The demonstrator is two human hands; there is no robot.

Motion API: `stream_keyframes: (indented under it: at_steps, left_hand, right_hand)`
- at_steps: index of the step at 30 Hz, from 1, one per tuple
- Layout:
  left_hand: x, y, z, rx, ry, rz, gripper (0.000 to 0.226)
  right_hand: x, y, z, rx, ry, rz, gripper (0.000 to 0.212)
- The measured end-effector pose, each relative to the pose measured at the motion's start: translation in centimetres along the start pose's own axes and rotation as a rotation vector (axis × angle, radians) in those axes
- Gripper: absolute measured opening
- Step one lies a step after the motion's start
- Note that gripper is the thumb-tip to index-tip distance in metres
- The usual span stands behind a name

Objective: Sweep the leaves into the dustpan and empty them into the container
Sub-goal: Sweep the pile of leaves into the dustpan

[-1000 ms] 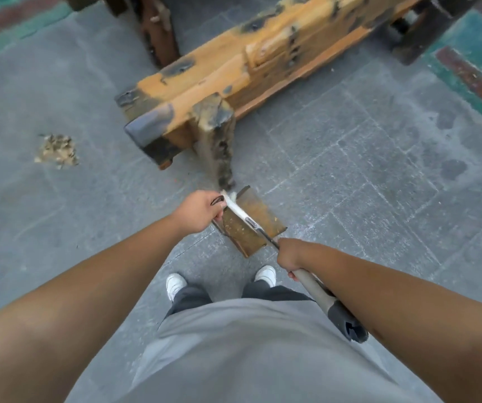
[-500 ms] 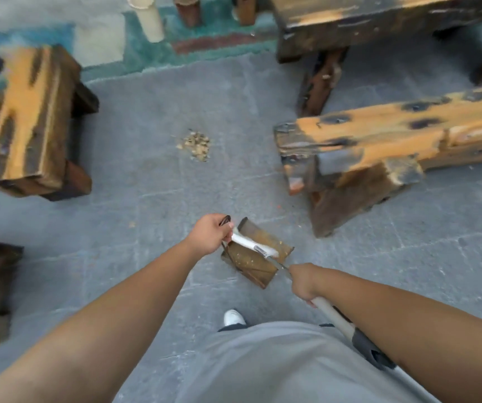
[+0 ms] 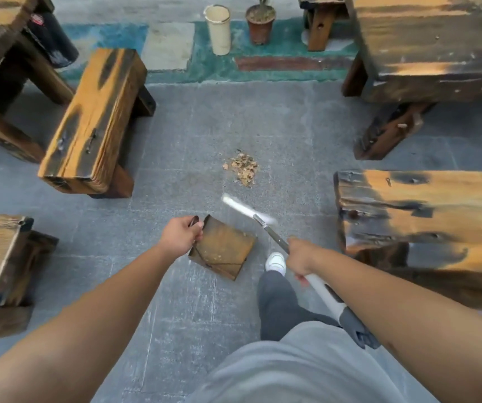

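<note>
Leaves: small heap of dry tan and brown leaf fragments lying on the grey stone-tile floor, irregular outline, a few loose flakes at its edges. Heap sits ahead of both hands, apart from the tools.

Left hand is closed around the dark loop handle of a rusty brown flat metal dustpan. Pan hangs tilted, held clear above the floor; creased fold lines show on its face. No leaves visible on it, only small pale specks.

Right hand is closed around the shaft of a long-handled broom with a white and grey grip. Shaft runs from beside the right forearm forward and left; its pale head is motion-blurred, near the heap but not touching it, on the near side.

One white shoe and a dark trouser leg lie between pan and broom shaft.

Open room: bare tiles around the heap on all sides. Bounds: orange-and-black charred wooden bench to the left, a similar bench end to the right, nearer the heap; dark wooden table at far right. At the far edge, on the teal painted strip, a cream cylindrical container stands upright just beside a terracotta plant pot, well apart from the heap.
</note>
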State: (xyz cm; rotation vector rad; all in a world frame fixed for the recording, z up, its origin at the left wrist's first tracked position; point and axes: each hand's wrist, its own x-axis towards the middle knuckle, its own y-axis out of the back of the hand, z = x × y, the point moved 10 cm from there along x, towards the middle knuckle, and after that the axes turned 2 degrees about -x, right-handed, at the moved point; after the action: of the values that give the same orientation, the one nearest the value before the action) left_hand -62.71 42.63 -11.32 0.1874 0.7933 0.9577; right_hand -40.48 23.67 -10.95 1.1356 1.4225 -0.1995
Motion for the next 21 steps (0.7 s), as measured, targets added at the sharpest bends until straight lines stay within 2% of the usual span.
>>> stream_keyframes:
  at_steps: [2, 10, 12, 14, 21]
  left_hand:
    - [4.3, 1.7, 1.3, -0.002, 0.015, 0.04, 0.034]
    - [20.0, 7.1, 6.4, 0.036, 0.014, 0.202, 0.041]
    - [23.6, 7.4, 7.0, -0.05, 0.011, 0.204, 0.044]
    - [27.2, 7.3, 7.2, -0.087, 0.011, 0.193, 0.038]
    - [40.1, 6.8, 8.7, 0.144, -0.094, 0.118, 0.037]
  right_hand:
    - [4.9, 4.1, -1.1, 0.049, -0.015, 0.006, 0.038]
    - [21.9, 18.2, -7.7, -0.153, -0.057, 0.034, 0.049]
    - [25.4, 20.9, -9.0, -0.159, -0.065, 0.064, 0.045]
    - [28.8, 22.6, -9.5, -0.123, -0.106, 0.069, 0.04]
    - [38.3, 26.2, -10.6, -0.059, -0.215, 0.096, 0.029]
